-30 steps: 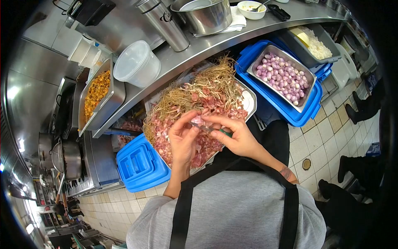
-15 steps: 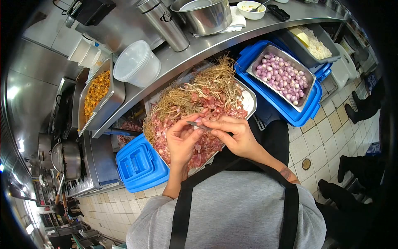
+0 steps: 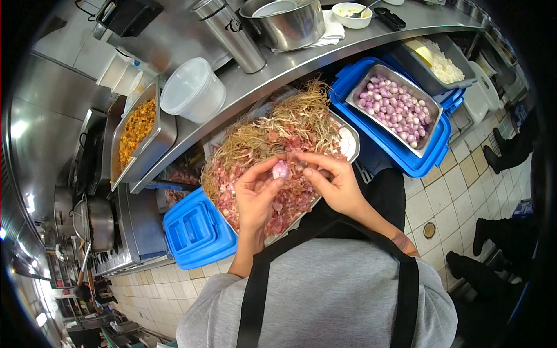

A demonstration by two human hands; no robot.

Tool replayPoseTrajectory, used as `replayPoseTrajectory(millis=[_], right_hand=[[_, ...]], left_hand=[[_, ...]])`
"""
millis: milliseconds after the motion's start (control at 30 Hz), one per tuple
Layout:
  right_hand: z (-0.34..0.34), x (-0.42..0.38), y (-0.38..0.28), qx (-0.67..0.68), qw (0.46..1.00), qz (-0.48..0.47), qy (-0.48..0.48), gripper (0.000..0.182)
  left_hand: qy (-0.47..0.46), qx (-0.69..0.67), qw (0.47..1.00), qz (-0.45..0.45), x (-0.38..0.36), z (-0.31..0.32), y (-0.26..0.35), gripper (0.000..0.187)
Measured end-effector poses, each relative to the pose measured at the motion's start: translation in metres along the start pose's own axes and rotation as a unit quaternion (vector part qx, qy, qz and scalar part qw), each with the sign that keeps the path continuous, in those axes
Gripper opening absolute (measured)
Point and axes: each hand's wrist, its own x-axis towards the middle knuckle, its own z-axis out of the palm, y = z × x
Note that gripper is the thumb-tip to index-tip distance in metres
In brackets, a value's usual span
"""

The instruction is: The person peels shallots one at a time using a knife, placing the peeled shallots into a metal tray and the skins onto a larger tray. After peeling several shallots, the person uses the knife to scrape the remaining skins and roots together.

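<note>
one left hand (image 3: 254,194): thumb and fingers curved, pinching a shallot (image 3: 281,170), pink-purple, held above the large tray. one right hand (image 3: 336,182): just beside the shallot, forefinger extended, thumb below; something small and dark at its fingertips, too small to tell, grip not certain.

one large tray (image 3: 355,138), below both hands: heaped with pink skins (image 3: 278,211) and, toward the table, stringy tan roots (image 3: 313,95).

one steel pan (image 3: 434,129), to the right: purple-white shallots (image 3: 394,107), set on a blue lid (image 3: 415,168). behind it, one grey tub (image 3: 459,87) with white pieces (image 3: 445,68).

one blue container (image 3: 197,229), left of the large tray.

on the table (image 3: 278,72): one translucent tub (image 3: 191,90); one steel flask (image 3: 238,40); one steel pot (image 3: 290,29); one white bowl (image 3: 357,22) with a spoon; one deep pan (image 3: 152,142) of orange-yellow pieces (image 3: 136,133).
</note>
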Motion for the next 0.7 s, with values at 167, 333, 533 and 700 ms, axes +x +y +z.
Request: replayPoseTrajectory(millis=[167,333,533,700], right_hand=[[0.005,-0.002,-0.002,-0.072,0.993,-0.085,-0.035,0.033],[-0.002,0.0,0.0,-0.153,0.981,-0.105,-0.065,0.033],[-0.001,-0.001,0.001,0.037,0.997,0.055,-0.041,0.03],[-0.002,0.002,0.009,0.005,0.999,0.027,0.04,0.03]], left_hand=[[0.007,0.05,0.999,0.015,-0.001,-0.002,0.001,0.032],[-0.024,0.056,0.998,0.029,0.0,-0.001,0.005,0.031],[-0.014,0.056,0.998,0.02,0.0,0.006,0.006,0.03],[0.038,-0.05,0.997,-0.034,0.003,0.005,0.005,0.032]])
